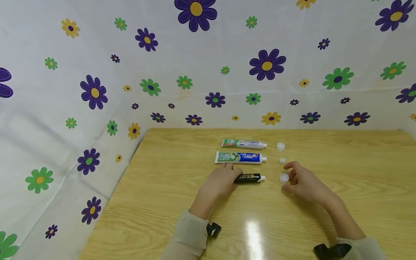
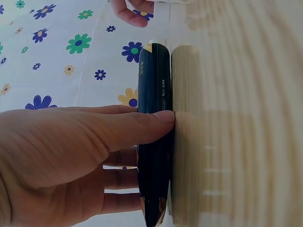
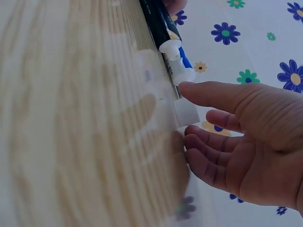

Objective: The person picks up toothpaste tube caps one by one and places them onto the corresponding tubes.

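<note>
A black toothpaste tube point(image 1: 248, 178) lies on the table, its bare white nozzle pointing right. My left hand point(image 1: 221, 180) holds its rear part, thumb on the near side and fingers on the far side in the left wrist view, where the dark tube point(image 2: 154, 90) stands out clearly. To the right, my right hand point(image 1: 307, 183) is beside a white cap point(image 1: 284, 178), thumb and fingers spread apart. In the right wrist view this cap point(image 3: 186, 112) sits in front of the gap between thumb and fingers, not visibly pinched.
Behind the black tube lie a blue-and-green toothpaste tube point(image 1: 240, 157) and a white-and-green one point(image 1: 244, 144), both uncapped. A small cap point(image 1: 282, 160) and a larger cap point(image 1: 281, 146) rest right of their nozzles. A flowered cloth point(image 1: 234, 43) hangs behind the wooden table point(image 1: 156, 187).
</note>
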{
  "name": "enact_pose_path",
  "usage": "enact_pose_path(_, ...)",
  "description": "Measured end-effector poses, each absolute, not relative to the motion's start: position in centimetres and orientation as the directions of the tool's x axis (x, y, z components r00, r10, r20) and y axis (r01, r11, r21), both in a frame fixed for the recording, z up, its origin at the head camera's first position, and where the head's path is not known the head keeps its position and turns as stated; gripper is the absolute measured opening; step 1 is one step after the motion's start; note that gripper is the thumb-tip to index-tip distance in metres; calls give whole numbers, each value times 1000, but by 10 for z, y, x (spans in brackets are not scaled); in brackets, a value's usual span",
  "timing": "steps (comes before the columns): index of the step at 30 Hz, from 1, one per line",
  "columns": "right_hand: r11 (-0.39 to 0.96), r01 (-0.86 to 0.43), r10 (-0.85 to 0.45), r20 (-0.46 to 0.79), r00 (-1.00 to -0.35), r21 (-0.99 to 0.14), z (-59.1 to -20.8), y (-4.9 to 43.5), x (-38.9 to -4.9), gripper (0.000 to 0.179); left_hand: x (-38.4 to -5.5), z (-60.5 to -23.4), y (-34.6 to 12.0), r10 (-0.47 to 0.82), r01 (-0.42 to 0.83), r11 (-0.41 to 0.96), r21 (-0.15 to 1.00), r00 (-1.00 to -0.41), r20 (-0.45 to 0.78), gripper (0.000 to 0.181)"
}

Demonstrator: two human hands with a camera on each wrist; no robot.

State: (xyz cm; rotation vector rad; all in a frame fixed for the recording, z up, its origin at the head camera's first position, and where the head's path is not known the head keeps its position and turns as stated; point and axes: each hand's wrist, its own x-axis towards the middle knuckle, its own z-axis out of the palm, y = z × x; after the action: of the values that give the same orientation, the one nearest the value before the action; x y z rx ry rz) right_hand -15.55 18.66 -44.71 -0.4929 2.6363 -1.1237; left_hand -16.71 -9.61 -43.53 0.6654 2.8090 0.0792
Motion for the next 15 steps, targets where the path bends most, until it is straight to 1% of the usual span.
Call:
enact_pose_path(6, 576, -161, -398, -102, -912, -801, -461, 191, -162, 48, -166, -436, -96, 444, 425, 896, 127, -861, -247, 43)
enact_pose_path(9, 542, -156, -408, -97, -908, -826, -465, 192, -163, 48, -165, -436, -97, 449, 427, 893, 142, -857, -253, 43)
enact_pose_path(12, 528, -161, -417, -89, -904, -834, -465, 191, -164, 48, -165, -436, -98, 463, 438, 886, 149, -851, -247, 43)
enact_pose_path(15, 548, -170, -416, -90, -905, -819, -464, 191, -166, 47, -167, -435, -99, 475, 450, 880, 154, -848, -235, 43)
